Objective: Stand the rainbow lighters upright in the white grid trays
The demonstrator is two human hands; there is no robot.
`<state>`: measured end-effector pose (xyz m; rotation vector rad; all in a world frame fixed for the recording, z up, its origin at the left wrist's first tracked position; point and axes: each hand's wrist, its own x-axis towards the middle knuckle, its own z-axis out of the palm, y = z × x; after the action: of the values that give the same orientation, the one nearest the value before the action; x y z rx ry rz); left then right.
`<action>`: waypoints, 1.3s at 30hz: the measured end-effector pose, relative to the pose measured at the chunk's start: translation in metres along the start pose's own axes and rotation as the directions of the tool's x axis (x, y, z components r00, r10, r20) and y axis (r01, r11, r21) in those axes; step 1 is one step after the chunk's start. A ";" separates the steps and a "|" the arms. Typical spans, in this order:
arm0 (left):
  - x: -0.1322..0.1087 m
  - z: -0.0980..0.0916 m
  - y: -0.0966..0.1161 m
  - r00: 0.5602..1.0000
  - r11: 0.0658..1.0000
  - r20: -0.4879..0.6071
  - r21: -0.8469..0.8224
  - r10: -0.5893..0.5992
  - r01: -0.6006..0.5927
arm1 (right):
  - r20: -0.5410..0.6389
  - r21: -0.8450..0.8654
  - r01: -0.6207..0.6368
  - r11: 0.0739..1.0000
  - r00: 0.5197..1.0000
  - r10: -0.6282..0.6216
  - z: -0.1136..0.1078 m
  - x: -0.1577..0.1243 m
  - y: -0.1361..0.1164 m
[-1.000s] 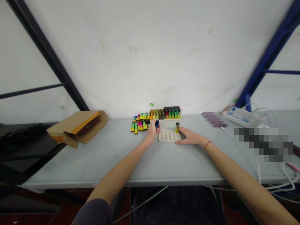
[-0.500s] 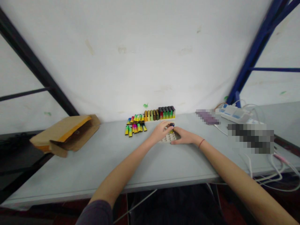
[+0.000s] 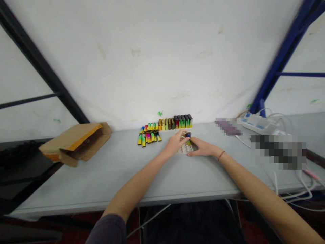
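Note:
My left hand point(image 3: 175, 142) reaches over a white tray with round holes point(image 3: 185, 149) on the grey table point(image 3: 101, 176); its fingers pinch a blue lighter point(image 3: 188, 135) at the tray's far side. A yellowish lighter point(image 3: 189, 142) stands in the tray just below it. My right hand point(image 3: 203, 148) rests against the tray's right edge, fingers curled on its rim. Behind, several colourful lighters lie loose point(image 3: 149, 134) and a row of upright lighters point(image 3: 177, 122) stands along the wall.
An open cardboard box point(image 3: 73, 142) lies at the left of the table. A white power strip with cables point(image 3: 256, 122) sits at the right, beside blurred-out items. A black and a blue metal frame flank the white wall.
My left hand carried the blue lighter from beside the loose pile rightward over the tray. My right hand stayed at the tray's right edge. The view shifted slightly.

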<state>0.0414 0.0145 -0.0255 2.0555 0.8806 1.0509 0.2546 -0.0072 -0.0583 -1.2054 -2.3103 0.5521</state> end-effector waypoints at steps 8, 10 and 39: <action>-0.004 -0.001 0.005 0.982 0.964 0.090 0.195 0.167 -0.182 | 0.010 0.021 -0.008 1.000 1.000 0.008 0.000 0.000 0.001; -0.005 -0.004 0.010 0.973 0.930 0.127 0.290 0.195 -0.224 | 0.015 0.026 -0.009 1.000 1.000 0.009 0.000 0.000 0.001; -0.013 -0.055 -0.002 0.914 0.468 -0.190 0.811 -0.358 0.352 | 0.024 -0.002 -0.050 0.999 0.998 0.050 -0.003 -0.002 -0.001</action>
<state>-0.0114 0.0188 -0.0068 2.3954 2.0155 0.3610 0.2568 -0.0088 -0.0563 -1.2673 -2.3059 0.5858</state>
